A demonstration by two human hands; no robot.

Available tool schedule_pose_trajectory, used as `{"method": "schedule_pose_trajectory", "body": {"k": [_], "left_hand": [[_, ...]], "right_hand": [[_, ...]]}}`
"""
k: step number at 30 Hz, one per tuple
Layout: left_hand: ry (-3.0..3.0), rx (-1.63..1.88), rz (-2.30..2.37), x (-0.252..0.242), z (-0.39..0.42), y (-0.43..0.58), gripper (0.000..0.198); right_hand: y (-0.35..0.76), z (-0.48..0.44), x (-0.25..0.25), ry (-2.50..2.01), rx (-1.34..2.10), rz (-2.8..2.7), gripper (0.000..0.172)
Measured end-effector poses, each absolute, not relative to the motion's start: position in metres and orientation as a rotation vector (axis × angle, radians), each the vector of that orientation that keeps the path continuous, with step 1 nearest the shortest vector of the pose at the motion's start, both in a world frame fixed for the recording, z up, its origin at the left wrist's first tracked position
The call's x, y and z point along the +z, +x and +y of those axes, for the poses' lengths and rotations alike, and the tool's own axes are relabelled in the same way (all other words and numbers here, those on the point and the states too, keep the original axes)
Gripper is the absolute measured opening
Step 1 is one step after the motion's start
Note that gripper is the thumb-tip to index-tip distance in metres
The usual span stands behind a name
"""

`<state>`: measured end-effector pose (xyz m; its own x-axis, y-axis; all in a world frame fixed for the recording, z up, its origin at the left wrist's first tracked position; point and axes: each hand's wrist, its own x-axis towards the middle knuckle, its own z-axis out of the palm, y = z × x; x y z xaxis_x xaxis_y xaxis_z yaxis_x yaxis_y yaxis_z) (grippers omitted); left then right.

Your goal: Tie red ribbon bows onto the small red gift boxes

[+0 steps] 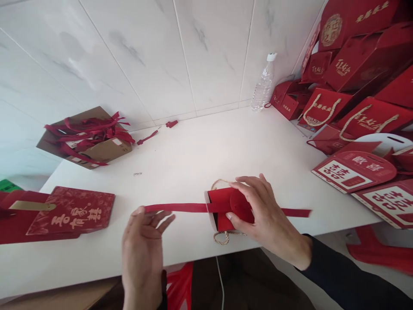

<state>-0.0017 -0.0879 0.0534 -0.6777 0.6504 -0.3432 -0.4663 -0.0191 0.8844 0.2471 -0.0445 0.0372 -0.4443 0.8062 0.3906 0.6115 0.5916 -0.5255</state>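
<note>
A small red gift box [222, 221] with twisted gold cord lies on its side near the table's front edge. My right hand [261, 211] is wrapped over its right part, thumb on the near face and fingers across the far side. A dark red ribbon [180, 208] runs lengthwise across the box, and its cut end sticks out to the right beyond my hand. To the left of the box, my left hand [145, 237] pinches the ribbon's other end between thumb and forefinger, holding it stretched nearly straight. The palm hides part of the box.
An open cardboard box [106, 153] full of ribbons stands at the back left. Flat red printed sleeves [80, 211] lie at the left. Red gift boxes [355, 172] are piled along the right. A clear plastic bottle [263, 86] stands against the tiled wall [213, 47].
</note>
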Motion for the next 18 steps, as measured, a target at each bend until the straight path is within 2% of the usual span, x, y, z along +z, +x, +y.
{"method": "schedule_pose_trajectory", "body": {"k": [4,6,7,8,10,12,15,18], "left_hand": [[0.208,1.942,1.777,0.046,-0.09,-0.023,0.014],[0.361,1.924,2.074,0.041,-0.098,-0.017,0.019],[0.451,1.859,2.196,0.038,-0.103,-0.01,0.016],[0.535,1.753,2.254,0.036,-0.108,-0.001,0.012],[0.655,1.471,2.142,0.032,-0.117,0.021,0.03],[0.686,1.234,1.947,0.032,-0.122,0.045,0.047],[0.653,1.081,1.836,0.039,-0.118,0.075,0.053],[0.671,1.151,1.747,0.047,-0.108,0.091,0.054]], "right_hand": [[0.256,-0.056,0.041,-1.106,0.486,-2.096,0.053],[0.262,-0.067,0.043,-1.163,0.544,-1.95,0.033],[0.266,-0.073,0.044,-1.235,0.616,-1.872,0.019],[0.27,-0.078,0.043,-1.33,0.73,-1.806,0.014],[0.277,-0.086,0.04,-1.528,1.043,-1.707,0.034],[0.283,-0.087,0.035,-1.628,1.33,-1.623,0.045],[0.285,-0.078,0.028,-1.529,1.608,-1.461,0.048],[0.279,-0.063,0.031,-1.405,1.754,-1.175,0.041]]}}
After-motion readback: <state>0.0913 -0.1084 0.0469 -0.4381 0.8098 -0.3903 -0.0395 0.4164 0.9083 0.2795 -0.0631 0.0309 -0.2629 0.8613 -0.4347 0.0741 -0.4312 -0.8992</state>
